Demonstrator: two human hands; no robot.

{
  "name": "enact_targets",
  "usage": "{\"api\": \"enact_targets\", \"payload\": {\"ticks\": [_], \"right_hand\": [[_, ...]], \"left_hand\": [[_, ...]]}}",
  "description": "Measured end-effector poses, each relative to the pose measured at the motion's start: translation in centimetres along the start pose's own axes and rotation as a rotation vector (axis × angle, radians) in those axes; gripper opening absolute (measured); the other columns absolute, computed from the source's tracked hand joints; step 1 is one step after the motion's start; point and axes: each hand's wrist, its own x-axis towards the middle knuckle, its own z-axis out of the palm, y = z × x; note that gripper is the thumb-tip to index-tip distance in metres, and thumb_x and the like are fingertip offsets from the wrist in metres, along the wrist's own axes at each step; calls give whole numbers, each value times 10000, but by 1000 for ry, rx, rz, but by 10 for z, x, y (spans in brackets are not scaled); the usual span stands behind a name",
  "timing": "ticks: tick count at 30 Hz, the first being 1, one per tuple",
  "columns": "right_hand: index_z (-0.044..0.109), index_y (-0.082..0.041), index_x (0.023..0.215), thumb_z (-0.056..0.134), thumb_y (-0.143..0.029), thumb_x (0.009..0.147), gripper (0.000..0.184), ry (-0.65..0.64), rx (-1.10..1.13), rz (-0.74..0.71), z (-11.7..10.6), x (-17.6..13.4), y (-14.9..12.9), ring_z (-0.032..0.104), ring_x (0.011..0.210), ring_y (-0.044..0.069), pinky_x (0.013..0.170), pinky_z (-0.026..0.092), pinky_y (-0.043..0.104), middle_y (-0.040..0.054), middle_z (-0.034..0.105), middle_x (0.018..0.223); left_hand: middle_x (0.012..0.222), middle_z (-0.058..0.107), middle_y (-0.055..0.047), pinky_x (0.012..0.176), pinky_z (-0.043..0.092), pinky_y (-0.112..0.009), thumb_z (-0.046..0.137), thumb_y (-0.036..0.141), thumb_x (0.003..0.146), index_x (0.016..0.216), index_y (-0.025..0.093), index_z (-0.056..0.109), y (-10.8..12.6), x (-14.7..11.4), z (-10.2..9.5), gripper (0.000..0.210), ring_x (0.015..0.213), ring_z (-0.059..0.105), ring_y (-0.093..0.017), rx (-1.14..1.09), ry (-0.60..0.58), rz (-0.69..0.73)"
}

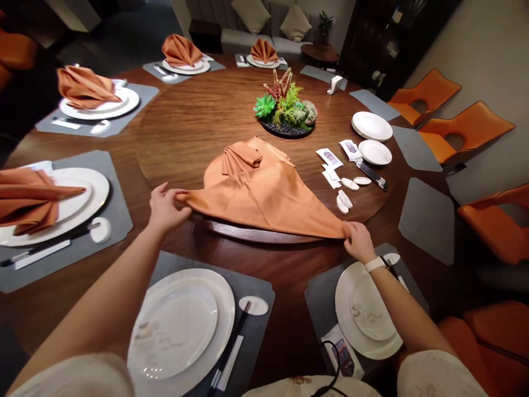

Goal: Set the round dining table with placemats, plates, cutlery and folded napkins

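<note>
An orange cloth napkin (264,198) is stretched between my hands over the near edge of the turntable. My left hand (167,207) pinches its left corner. At the opposite corner, the fingers of my right hand (357,240) are closed on the cloth; a white band circles that wrist. Behind the stretched napkin lie more orange napkins (242,157), partly covered by it. Just below my arms are two place settings: stacked white plates (177,325) on the left and smaller-looking stacked plates (372,309) on the right.
A plant centrepiece (287,107) stands on the turntable. To its right are spare plates (372,125), chopsticks (372,175), white rests (350,184) and packets (329,157). Fan-folded napkins (88,85) sit on plates at left and back. Orange chairs (467,129) line the right side.
</note>
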Motion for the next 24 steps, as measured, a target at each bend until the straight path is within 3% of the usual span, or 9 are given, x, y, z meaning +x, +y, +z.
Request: {"api": "enact_targets", "payload": {"ticks": [3,6,11,14,17,20,22,24], "right_hand": [[590,-149,1330,537,-115,790,544,-121,-174,-222,15,-5,-17,473,1267,313,1070,381,445,154,580,1325],[660,-143,1224,462,-99,869,408,-147,-239,-242,26,2,-26,541,1155,283,996,404,401,149,644,1226],[707,-122,951,428,-114,889,286,-221,-215,-50,17,23,-18,600,884,241,834,419,333,138,700,939],[681,-150,875,438,-145,880,243,-281,-123,104,-2,38,-4,602,804,210,732,392,290,102,701,889],[671,-173,871,463,-191,886,209,-338,-86,222,-17,54,9,596,760,200,676,356,278,74,696,836],[677,-160,929,484,-217,884,206,-359,-125,318,-21,66,13,597,771,210,668,352,284,94,693,863],[674,-131,996,488,-235,891,237,-314,-206,356,-20,67,9,601,810,234,695,376,303,137,686,927],[662,-104,1072,499,-250,892,283,-232,-293,294,-16,63,1,598,885,269,765,409,339,181,666,1010]], "left_hand": [[1612,155,-134,1163,185,-578,652,181,795,1193,129,568,2,-15,7,409,1464,101,-354,275,-12,102],[1615,215,-121,1175,195,-523,532,229,920,1179,118,607,3,-17,13,291,1480,82,-300,361,-11,127],[1448,485,-138,1179,218,-470,513,197,924,1060,70,658,-12,-1,-1,235,1374,310,-235,328,14,140],[1369,562,-107,1152,283,-465,585,198,882,1024,79,670,-19,7,-21,204,1230,456,-204,246,-58,118],[1309,607,-80,1083,384,-394,626,221,868,993,81,678,-17,16,-35,195,1068,540,-165,154,-138,-18],[1165,656,-48,1014,437,-355,621,260,888,1043,79,670,-7,31,-36,243,944,566,-150,120,-164,-160],[1011,666,-21,980,453,-344,622,297,892,1070,75,662,0,42,-32,287,901,556,-156,169,-182,-181],[977,653,-28,993,442,-353,611,317,894,1075,69,659,7,49,-25,311,935,536,-171,253,-134,-123]]}}
